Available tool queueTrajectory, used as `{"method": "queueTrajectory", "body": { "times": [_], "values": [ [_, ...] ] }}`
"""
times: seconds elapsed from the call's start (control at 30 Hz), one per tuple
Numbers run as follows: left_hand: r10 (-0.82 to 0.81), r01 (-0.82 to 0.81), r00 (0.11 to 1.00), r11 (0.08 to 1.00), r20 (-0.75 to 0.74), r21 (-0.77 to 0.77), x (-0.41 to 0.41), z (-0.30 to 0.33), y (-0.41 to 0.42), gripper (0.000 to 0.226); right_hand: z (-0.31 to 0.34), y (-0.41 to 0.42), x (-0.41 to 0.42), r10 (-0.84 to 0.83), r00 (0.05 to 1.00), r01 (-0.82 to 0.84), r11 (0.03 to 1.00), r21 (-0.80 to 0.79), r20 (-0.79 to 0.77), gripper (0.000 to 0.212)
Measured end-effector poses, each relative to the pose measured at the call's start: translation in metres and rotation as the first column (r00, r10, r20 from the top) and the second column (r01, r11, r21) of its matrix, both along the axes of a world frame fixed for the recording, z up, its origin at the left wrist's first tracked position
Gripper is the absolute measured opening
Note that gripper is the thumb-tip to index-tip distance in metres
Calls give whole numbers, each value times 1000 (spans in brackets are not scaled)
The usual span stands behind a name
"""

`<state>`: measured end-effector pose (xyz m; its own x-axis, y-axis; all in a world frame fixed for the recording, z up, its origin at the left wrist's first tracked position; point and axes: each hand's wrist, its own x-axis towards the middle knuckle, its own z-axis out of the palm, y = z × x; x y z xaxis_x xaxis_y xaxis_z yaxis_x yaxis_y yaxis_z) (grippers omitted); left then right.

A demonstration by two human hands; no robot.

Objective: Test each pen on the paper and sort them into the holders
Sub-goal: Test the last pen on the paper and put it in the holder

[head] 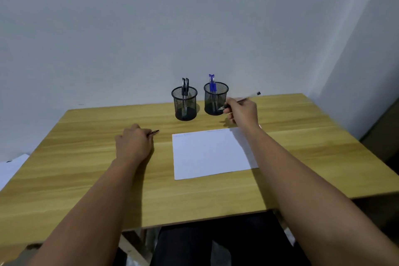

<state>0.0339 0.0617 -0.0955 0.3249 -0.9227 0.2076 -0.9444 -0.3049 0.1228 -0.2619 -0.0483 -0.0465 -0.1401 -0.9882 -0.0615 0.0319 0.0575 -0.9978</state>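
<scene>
Here the right hand fingers grip a clear pen beside the right holder; left hand fingers pinch a small dark cap.

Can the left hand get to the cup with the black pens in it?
Probably yes. The left hand rests on the table just in front of the left mesh holder, with bare wood between them. But its fingers already hold a small dark piece.

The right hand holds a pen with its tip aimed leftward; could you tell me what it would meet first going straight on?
Probably the right mesh holder: the pen in the right hand has its tip already at that wall, though depth is unclear.
</scene>
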Motion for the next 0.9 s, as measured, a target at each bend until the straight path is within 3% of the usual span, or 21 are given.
{"method": "queueTrajectory", "body": {
  "times": [0.1, 0.2, 0.33, 0.73, 0.9],
  "values": [
    [2, 4, 999, 995, 52, -100, -12, -1, 2, 34, -12, 9, -17, -47, 998, 49, 997, -51, 45, 27],
    [-210, 228, 972, 950, 101, -216, -28, -2, 8, 48, -18, 16, -29, -28, 999, 29, 998, -48, 26, 17],
    [-380, 380, 925, 920, 21, -95, -40, -9, 12, 66, -26, 21, -29, 58, 995, -57, 998, -17, 86, 11],
    [-376, 372, 925, 925, -58, -72, -34, -31, 11, 72, -53, 2, -36, 174, 983, -176, 984, -27, -49, 21],
    [-376, 368, 924, 924, -71, -102, -35, -32, 12, 72, -63, 7, -37, 119, 990, -127, 986, -108, -78, 40]
  ]
}}
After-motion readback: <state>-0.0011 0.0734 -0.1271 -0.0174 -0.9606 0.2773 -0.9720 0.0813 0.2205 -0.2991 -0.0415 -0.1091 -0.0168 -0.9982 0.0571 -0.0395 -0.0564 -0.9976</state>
